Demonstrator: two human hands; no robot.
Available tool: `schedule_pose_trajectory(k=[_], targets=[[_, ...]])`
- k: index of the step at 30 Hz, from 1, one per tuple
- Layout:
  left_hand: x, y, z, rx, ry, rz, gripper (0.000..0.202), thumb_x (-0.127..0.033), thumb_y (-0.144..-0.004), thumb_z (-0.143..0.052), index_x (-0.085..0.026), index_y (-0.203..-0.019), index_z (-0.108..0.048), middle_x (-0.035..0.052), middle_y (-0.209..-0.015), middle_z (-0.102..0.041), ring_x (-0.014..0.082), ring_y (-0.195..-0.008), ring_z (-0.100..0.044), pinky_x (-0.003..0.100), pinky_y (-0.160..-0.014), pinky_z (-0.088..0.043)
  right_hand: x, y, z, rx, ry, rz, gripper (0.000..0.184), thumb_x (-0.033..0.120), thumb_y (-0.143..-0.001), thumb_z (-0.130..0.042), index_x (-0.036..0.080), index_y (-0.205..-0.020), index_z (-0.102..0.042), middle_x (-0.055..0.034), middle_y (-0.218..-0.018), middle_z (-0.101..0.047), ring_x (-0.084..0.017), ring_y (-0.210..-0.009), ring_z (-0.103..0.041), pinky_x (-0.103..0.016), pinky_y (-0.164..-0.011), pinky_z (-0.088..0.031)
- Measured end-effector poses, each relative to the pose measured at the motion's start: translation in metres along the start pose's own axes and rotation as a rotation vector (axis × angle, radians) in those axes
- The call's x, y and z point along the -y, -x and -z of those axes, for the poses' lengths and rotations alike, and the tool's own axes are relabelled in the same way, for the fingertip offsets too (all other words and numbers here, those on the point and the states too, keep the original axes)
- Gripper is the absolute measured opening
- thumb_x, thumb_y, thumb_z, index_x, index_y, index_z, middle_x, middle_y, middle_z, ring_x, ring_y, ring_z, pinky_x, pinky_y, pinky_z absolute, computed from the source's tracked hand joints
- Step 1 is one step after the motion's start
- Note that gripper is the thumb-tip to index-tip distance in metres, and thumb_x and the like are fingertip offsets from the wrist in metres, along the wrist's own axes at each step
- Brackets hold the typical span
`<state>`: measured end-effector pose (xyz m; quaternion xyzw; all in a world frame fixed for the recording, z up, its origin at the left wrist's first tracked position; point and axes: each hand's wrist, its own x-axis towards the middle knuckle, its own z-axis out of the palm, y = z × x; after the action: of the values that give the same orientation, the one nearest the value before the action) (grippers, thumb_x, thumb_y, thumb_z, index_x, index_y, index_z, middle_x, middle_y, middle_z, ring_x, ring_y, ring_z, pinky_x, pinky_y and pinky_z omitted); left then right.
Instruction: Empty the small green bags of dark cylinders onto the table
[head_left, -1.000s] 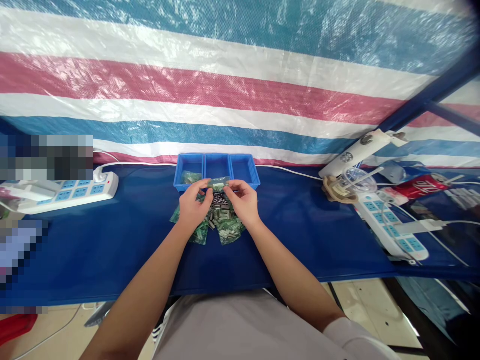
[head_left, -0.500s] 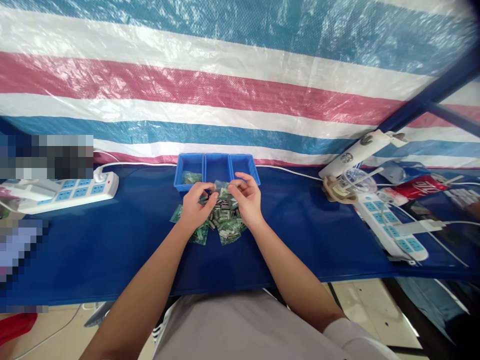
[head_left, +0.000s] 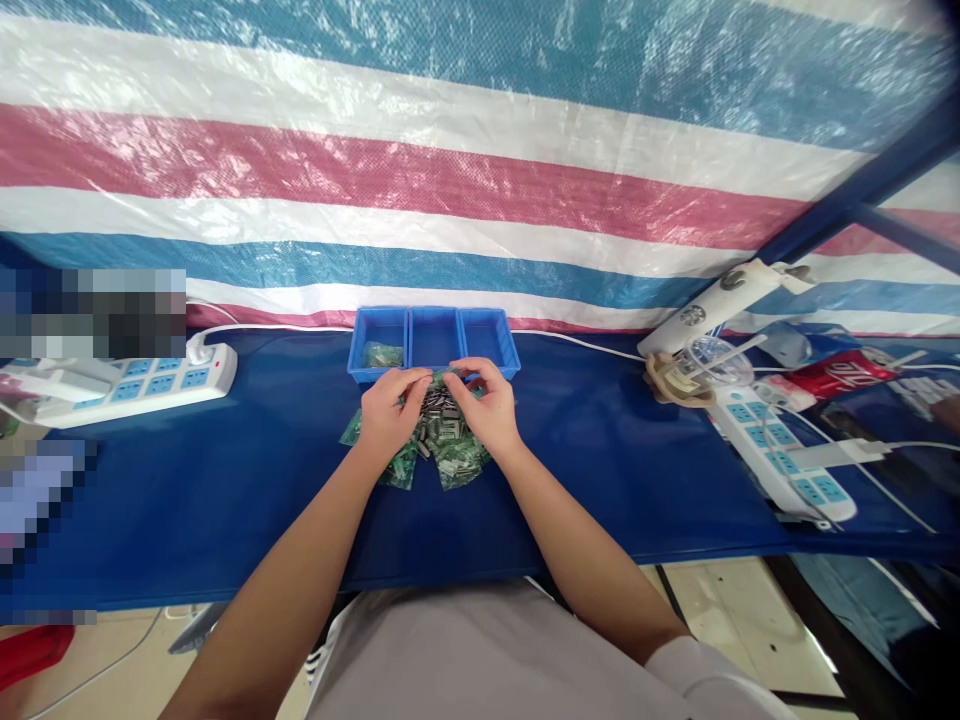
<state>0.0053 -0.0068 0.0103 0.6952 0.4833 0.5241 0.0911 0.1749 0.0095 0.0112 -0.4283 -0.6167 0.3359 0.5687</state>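
My left hand and my right hand meet over a heap of small green plastic bags and grey metal parts on the blue table cover. Both hands pinch one small green bag between their fingertips, just in front of a blue three-compartment tray. The tray's left compartment holds one green bag. The other two compartments look bare.
A white power strip lies at the left. At the right are another power strip, a white handheld fan, a clear cup and cables. A striped tarp hangs behind.
My hands drew apart over the heap half a second ago and have come together again, pinching a small bag in front of the tray.
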Motion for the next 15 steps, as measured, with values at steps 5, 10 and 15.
schedule_pose_trajectory(k=[5, 10, 15], targets=[[-0.0001, 0.0037, 0.0014, -0.001, 0.040, 0.078, 0.026, -0.038, -0.100, -0.056, -0.019, -0.106, -0.073, 0.0044, -0.090, -0.078, 0.0161, -0.078, -0.072, 0.027, -0.075, -0.057, -0.0008, 0.0007, 0.0001, 0.016, 0.011, -0.019, 0.016, 0.040, -0.088, -0.071, 0.026, -0.095, -0.075, -0.0033, -0.089, -0.070, -0.017, -0.075, -0.062, -0.032, -0.067, -0.053], [-0.0017, 0.0010, 0.0013, -0.007, 0.010, 0.022, 0.025, -0.038, -0.099, -0.057, -0.020, -0.095, -0.074, 0.0060, -0.093, -0.078, 0.0167, -0.080, -0.072, 0.028, -0.075, -0.058, 0.0000, 0.0025, 0.0003, 0.073, -0.068, -0.005, 0.021, 0.025, -0.088, -0.060, 0.026, -0.102, -0.075, -0.0039, -0.109, -0.075, -0.021, -0.103, -0.069, -0.035, -0.084, -0.057], [0.0037, -0.0007, -0.0023, -0.024, 0.006, -0.055, 0.016, -0.029, -0.094, -0.061, -0.021, -0.088, -0.074, 0.0054, -0.093, -0.077, 0.0166, -0.082, -0.073, 0.029, -0.075, -0.059, -0.0021, 0.0030, 0.0014, 0.060, -0.128, 0.026, 0.024, 0.022, -0.089, -0.057, 0.027, -0.102, -0.075, -0.0048, -0.118, -0.072, -0.022, -0.111, -0.067, -0.036, -0.087, -0.057]])
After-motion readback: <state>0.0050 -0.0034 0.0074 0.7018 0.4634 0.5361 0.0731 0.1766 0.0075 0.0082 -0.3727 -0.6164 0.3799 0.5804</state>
